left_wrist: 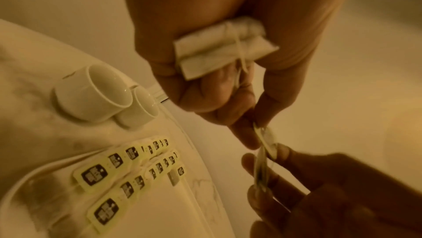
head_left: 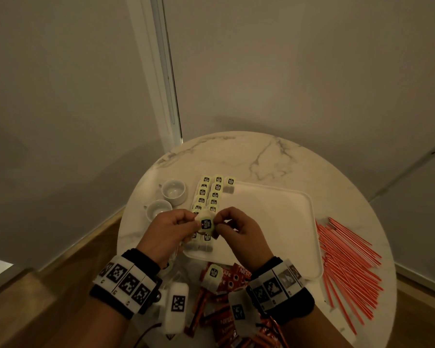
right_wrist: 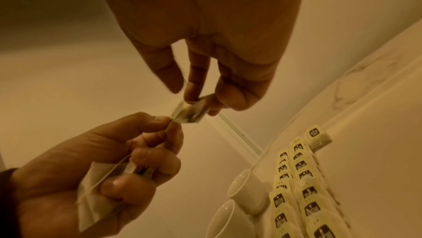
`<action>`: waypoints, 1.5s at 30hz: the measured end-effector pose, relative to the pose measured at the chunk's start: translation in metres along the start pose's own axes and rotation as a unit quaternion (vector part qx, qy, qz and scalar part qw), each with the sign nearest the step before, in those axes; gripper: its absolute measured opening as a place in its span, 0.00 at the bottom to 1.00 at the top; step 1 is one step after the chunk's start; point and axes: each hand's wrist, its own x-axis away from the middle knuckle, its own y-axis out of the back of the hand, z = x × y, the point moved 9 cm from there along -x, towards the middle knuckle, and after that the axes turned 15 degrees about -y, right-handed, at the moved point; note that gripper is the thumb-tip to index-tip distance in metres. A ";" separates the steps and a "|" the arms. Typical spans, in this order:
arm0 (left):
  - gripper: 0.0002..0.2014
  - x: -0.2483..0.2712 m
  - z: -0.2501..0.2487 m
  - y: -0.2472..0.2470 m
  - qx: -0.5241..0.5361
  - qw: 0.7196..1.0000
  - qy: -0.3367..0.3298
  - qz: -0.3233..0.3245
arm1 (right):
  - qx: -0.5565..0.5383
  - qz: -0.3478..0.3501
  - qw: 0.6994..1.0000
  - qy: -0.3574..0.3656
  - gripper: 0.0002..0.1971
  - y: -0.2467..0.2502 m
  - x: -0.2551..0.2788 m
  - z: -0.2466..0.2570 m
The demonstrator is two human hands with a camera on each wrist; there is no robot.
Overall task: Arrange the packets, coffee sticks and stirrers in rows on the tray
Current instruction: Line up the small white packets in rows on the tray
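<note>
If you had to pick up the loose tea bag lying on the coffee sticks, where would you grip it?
Probably by its label tag, pinched from above at its side edges: it lies flat and face up on the coffee sticks, just left of the right hand's wrist.

The round white marble-look table top [head_left: 274, 156] is smooth, with grey veins and a soft sheen. The white rectangular tray [head_left: 274, 212] looks like smooth matt plastic. Two small white cups [head_left: 173, 191] appear to be glossy glazed ceramic. The pale yellow paper tags [left_wrist: 92, 177] on the tray are flat and matt, printed with dark labels. The white tea bag [left_wrist: 219, 47] is soft, fibrous matt paper tied with thin string. The red coffee sticks [head_left: 226, 280] have shiny foil-like wrappers. The thin red stirrers [head_left: 349, 267] look like smooth plastic.
</note>
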 end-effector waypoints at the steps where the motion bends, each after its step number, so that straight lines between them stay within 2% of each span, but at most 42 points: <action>1: 0.04 0.000 -0.003 -0.001 -0.005 1.000 -0.006 0.006 | 0.026 -0.007 1.000 0.002 0.04 -0.001 0.000 0.001; 4: 0.03 0.003 -0.015 -0.008 -0.041 0.997 -0.041 0.041 | 0.124 -0.034 0.991 0.028 0.06 -0.002 0.001 0.006; 6: 0.05 0.005 -0.021 -0.013 -0.041 0.996 -0.050 0.059 | 0.133 -0.029 0.990 0.030 0.07 -0.003 0.002 0.009; 9: 0.11 0.011 -0.024 -0.021 -0.001 0.996 -0.043 0.076 | -0.006 0.017 0.998 -0.056 0.05 -0.003 -0.001 0.000; 11: 0.11 0.012 -0.024 -0.024 0.011 0.996 -0.049 0.067 | -0.095 0.050 0.986 -0.125 0.04 -0.007 -0.002 -0.009; 13: 0.11 0.012 -0.023 -0.025 -0.021 0.996 -0.063 0.063 | -0.143 0.078 0.972 -0.170 0.04 -0.014 -0.001 -0.014; 20: 0.10 0.011 -0.023 -0.024 -0.136 0.982 -0.110 0.077 | -0.189 0.052 0.958 -0.211 0.08 -0.006 -0.004 -0.011; 22: 0.09 0.009 -0.024 -0.024 -0.143 0.981 -0.107 0.068 | -0.199 0.063 0.956 -0.207 0.08 -0.007 -0.004 -0.008; 25: 0.07 0.009 -0.025 -0.023 -0.082 0.992 -0.086 0.043 | -0.152 0.065 0.973 -0.160 0.05 -0.007 -0.003 0.002; 29: 0.12 0.011 -0.021 -0.029 -0.017 0.997 -0.067 0.046 | -0.114 0.053 0.984 -0.126 0.02 -0.008 -0.003 0.005; 35: 0.15 0.010 -0.016 -0.026 0.028 0.998 -0.064 -0.007 | -0.166 0.040 0.976 -0.134 0.06 -0.008 -0.002 -0.002; 45: 0.09 0.008 -0.005 -0.023 0.025 0.998 -0.040 -0.047 | -0.223 0.043 0.965 -0.135 0.10 -0.007 -0.003 -0.012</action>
